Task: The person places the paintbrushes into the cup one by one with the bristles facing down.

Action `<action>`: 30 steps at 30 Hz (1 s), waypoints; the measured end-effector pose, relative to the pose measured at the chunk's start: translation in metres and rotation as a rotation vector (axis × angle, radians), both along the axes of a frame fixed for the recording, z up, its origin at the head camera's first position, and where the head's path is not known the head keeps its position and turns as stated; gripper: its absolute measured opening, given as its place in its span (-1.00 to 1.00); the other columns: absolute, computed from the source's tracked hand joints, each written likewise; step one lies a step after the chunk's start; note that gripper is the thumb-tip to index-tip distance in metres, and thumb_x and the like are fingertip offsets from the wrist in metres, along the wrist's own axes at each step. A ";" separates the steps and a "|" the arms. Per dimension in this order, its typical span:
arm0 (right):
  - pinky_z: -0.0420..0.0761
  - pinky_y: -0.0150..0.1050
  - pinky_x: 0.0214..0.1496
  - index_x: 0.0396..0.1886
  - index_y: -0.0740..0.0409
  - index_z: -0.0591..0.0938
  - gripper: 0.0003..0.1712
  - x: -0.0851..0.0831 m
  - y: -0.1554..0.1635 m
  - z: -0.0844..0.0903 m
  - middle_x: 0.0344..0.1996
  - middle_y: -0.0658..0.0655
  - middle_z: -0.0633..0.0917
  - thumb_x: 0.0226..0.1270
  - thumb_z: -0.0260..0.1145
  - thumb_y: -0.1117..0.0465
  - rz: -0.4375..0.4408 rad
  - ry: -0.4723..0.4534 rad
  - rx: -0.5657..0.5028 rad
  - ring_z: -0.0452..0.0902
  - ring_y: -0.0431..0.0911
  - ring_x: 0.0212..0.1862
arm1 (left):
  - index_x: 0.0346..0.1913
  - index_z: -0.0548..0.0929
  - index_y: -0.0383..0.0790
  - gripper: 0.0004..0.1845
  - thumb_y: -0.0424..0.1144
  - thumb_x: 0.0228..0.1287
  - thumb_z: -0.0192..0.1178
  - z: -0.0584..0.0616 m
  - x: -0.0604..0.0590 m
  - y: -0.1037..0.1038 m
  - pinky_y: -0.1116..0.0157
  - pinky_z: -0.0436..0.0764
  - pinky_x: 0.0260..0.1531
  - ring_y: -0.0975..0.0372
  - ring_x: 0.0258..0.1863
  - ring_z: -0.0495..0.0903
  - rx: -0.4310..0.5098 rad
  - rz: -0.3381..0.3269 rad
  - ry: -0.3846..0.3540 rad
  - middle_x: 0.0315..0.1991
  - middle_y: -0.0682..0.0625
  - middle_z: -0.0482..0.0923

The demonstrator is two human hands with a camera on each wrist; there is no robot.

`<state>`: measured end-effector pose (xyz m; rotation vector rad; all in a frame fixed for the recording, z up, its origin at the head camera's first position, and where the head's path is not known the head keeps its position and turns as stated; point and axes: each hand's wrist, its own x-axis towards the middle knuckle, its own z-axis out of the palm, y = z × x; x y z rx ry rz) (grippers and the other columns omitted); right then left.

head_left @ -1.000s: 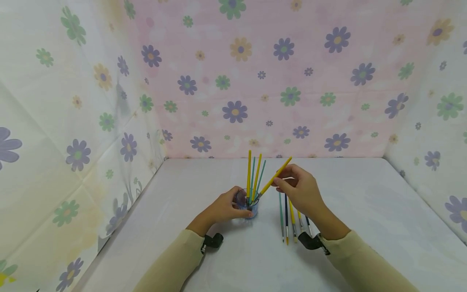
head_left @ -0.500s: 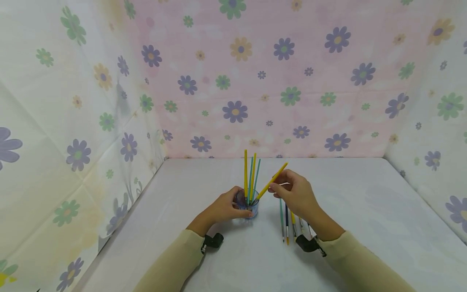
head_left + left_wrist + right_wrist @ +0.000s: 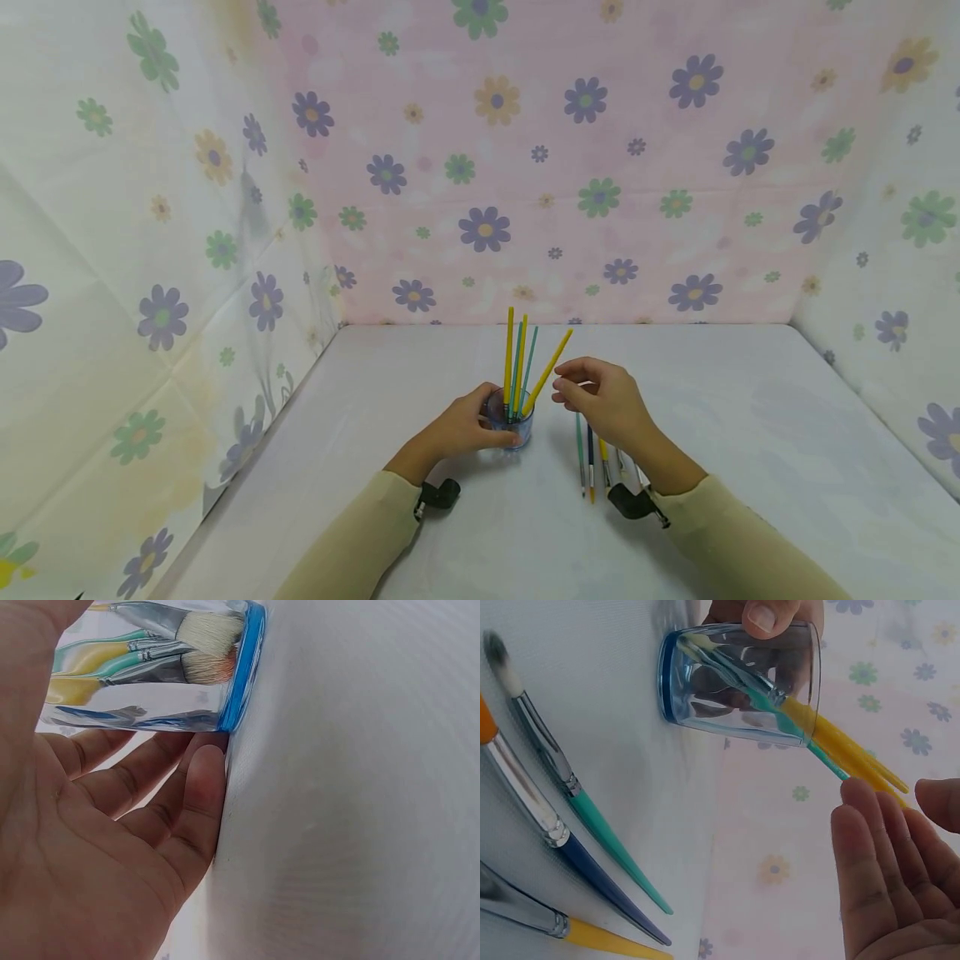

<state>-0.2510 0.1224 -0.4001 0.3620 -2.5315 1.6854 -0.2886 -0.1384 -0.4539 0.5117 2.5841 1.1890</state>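
Paintbrushes (image 3: pixel 520 358) upright in a clear blue-based cup (image 3: pixel 511 424), near the middle of a white table (image 3: pixel 750 433), bristles down against the cup's bottom as seen from the left wrist. Three sides walled in by flowered cloth (image 3: pixel 525 167), pink at the back, pale at either side. White table surface running from that cloth toward the person, cream sleeves (image 3: pixel 360 533) at the near edge. Left hand (image 3: pixel 459 428) wrapped round the cup, thumb (image 3: pixel 766 615) on its rim in the right wrist view, fingers (image 3: pixel 150 769) curled beneath it and resting on the table. Right hand (image 3: pixel 606 402) just to the right of the cup, relaxed, fingers (image 3: pixel 877 855) loosely straight and holding nothing, close to a slanting yellow brush handle (image 3: pixel 550 368) but not touching it. Four handles in the cup: three yellow, one teal (image 3: pixel 528 358), the slanting one leaning toward the right hand. Loose brushes (image 3: pixel 592 458) flat on the table below the right hand, partly hidden by it: one teal-handled (image 3: pixel 592 825), one dark blue (image 3: pixel 592 877), one yellow (image 3: pixel 607 941), lying side by side, well apart from the cup.
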 end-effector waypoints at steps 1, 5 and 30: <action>0.77 -0.26 -0.11 0.13 0.09 0.67 -0.73 0.000 0.000 0.000 -0.09 0.17 0.75 0.54 0.29 0.14 0.004 0.001 0.003 0.80 0.01 -0.08 | 0.32 0.43 0.13 -0.19 0.21 0.04 0.57 -0.001 0.000 0.000 0.04 0.64 0.16 0.19 0.02 0.62 0.000 0.001 0.000 0.07 0.12 0.62; 0.77 -0.26 -0.09 0.18 0.03 0.67 -0.69 0.000 0.001 0.000 -0.07 0.11 0.77 0.53 0.30 0.10 0.012 0.015 0.037 0.79 0.02 -0.08 | 0.33 0.43 0.12 -0.17 0.21 0.02 0.57 -0.002 -0.002 -0.001 0.05 0.64 0.15 0.20 0.02 0.61 -0.001 0.002 0.001 0.09 0.13 0.62; 0.77 -0.07 0.00 0.04 0.13 0.69 -0.76 -0.008 0.024 0.010 -0.01 0.16 0.75 0.54 0.29 0.11 -0.033 -0.062 0.009 0.78 0.03 -0.01 | 0.34 0.43 0.11 -0.16 0.26 0.04 0.54 0.001 0.001 -0.002 0.06 0.64 0.15 0.21 0.03 0.62 0.013 -0.031 -0.005 0.09 0.12 0.61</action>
